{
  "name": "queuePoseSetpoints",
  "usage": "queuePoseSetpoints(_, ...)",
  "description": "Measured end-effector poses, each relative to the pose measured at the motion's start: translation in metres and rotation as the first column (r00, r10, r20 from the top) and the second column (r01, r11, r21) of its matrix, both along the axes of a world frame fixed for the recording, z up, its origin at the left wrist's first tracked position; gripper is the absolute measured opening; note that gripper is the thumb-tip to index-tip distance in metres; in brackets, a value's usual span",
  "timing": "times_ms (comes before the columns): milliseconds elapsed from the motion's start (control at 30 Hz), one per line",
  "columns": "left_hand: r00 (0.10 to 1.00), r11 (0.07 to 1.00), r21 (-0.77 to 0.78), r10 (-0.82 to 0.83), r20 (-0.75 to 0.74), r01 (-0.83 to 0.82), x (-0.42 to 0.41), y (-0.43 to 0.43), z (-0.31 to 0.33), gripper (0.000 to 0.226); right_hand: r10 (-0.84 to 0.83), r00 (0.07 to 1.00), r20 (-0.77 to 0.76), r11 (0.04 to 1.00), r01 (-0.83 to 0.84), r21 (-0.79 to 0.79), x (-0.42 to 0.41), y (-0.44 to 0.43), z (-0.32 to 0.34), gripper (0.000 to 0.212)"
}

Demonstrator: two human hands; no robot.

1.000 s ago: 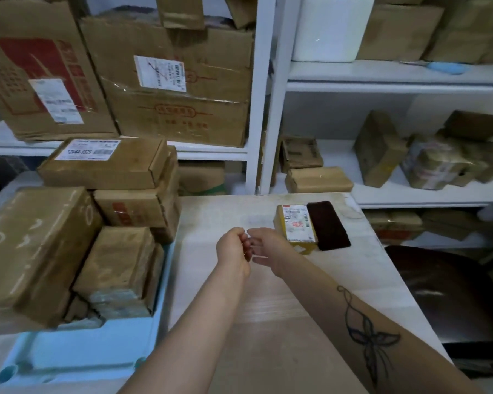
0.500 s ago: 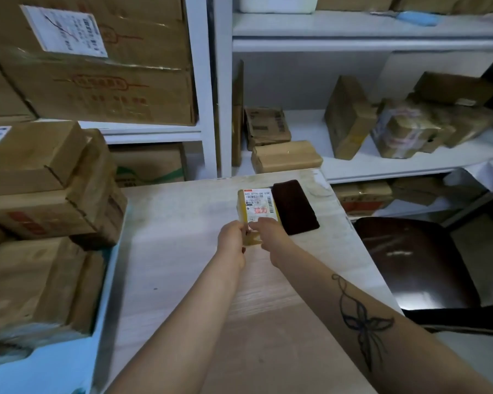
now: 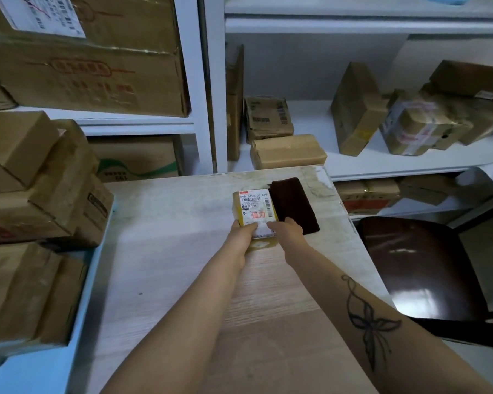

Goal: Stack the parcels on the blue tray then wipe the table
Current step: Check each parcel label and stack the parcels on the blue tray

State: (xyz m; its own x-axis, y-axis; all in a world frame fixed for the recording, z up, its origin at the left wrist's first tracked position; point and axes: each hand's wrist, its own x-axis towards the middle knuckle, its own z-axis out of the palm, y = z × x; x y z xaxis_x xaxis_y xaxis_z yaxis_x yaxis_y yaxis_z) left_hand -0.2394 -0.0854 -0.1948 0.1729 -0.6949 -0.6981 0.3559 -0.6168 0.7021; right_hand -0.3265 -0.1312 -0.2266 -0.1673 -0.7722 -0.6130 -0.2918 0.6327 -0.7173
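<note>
— Where's the small yellow-taped parcel with the white shipping label [image 3: 256, 211]?
— Far side of the pale wood-grain table [image 3: 168, 237], right up against the folded dark brown cloth [image 3: 295, 206] on its right

— And the hands?
— Both on its near end. The left hand [image 3: 243, 234] is curled round the left corner, thumb pressed on the label. The right hand [image 3: 287, 230] grips the right corner the same way, knuckles by the cloth's edge

— Lifted or resting?
— Can't tell; the hands hide the underside

— The light blue plastic tray [image 3: 34, 371]?
— At the table's left edge, well apart from that parcel, with the brown cardboard parcels [image 3: 40, 180] piled on it in layers

— Anything else?
— White shelves [image 3: 382, 163] of boxes behind, a dark brown glossy chair [image 3: 419, 265] to the right
</note>
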Motion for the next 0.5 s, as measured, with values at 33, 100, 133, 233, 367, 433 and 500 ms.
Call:
queuePoseSetpoints(33,1.000,1.000,0.002,0.006,-0.001,-0.006,0.001,-0.002,-0.003,0.037,0.024,1.000,-0.015,1.000,-0.024,0.002,-0.001,0.002,0.001,0.049)
queuePoseSetpoints(100,0.999,0.999,0.010,0.030,0.015,-0.030,0.002,-0.004,-0.009,0.036,0.045,0.999,-0.020,0.999,-0.045,-0.015,-0.003,0.005,-0.003,0.037)
queuePoseSetpoints(133,0.999,0.999,0.017,0.051,0.016,-0.051,0.003,-0.003,-0.011,0.037,0.048,0.999,-0.010,0.999,-0.048,-0.025,-0.005,0.005,-0.006,0.035)
queuePoseSetpoints(233,0.992,0.992,0.004,0.125,-0.023,-0.125,0.007,0.000,-0.015,0.052,0.014,0.991,0.132,0.999,-0.007,-0.048,-0.007,0.010,0.000,0.029)
queuePoseSetpoints(367,0.990,0.990,-0.042,0.136,0.022,-0.135,0.013,0.007,-0.015,0.069,-0.014,0.956,0.292,0.997,0.035,-0.067,-0.007,0.017,0.012,0.019)
queuePoseSetpoints(433,0.992,0.990,-0.085,0.113,0.053,-0.108,0.014,0.012,-0.013,0.077,-0.014,0.942,0.335,0.995,0.047,-0.090,-0.005,0.021,0.019,0.015)
queuePoseSetpoints(500,0.991,0.989,-0.124,0.088,0.104,-0.075,0.015,0.018,-0.012,0.082,-0.017,0.945,0.328,0.992,0.058,-0.114,-0.002,0.025,0.027,0.020)
